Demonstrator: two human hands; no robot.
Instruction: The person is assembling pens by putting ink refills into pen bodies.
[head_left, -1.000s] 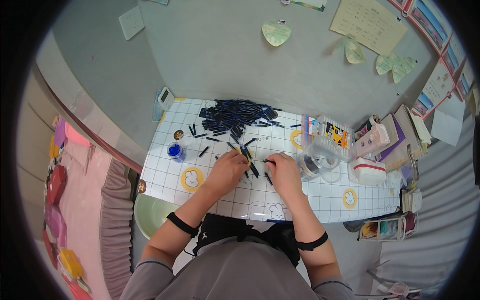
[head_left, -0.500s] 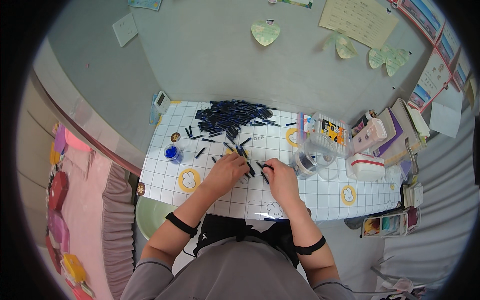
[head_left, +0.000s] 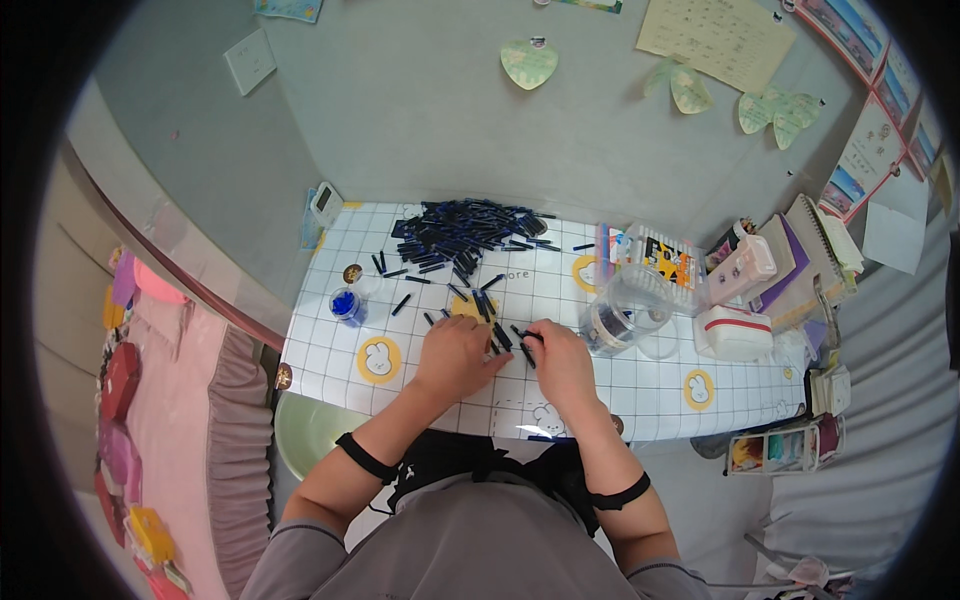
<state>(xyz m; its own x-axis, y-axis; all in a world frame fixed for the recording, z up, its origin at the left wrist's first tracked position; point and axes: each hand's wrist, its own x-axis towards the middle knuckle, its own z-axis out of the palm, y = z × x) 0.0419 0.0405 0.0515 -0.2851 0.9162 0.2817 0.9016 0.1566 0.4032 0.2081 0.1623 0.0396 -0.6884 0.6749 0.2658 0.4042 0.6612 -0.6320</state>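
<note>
A big heap of dark blue ink cartridges (head_left: 465,230) lies at the far side of the white grid-patterned table (head_left: 640,400), with several loose ones strewn toward me. My left hand (head_left: 458,358) rests low over a few of these, thumb stretched away from the fingers, and nothing shows in its grip. A loose cartridge (head_left: 502,335) lies just beyond that thumb. Close by on the right, my right hand (head_left: 562,358) pinches a dark cartridge (head_left: 532,336) between thumb and fingers. Another cartridge (head_left: 527,355) lies beside its fingertips.
Left of the heap stands a small clear jar (head_left: 348,308) with blue bits inside. A large clear plastic jar (head_left: 625,315) lies on its side at right, holding dark cartridges. Behind it are a clear box (head_left: 665,262), a white pouch (head_left: 733,332) and notebooks (head_left: 805,250).
My left thumb has spread away from the fingers toward the right, and the hand has turned slightly. My right hand stays nearly in place, still pinching.
</note>
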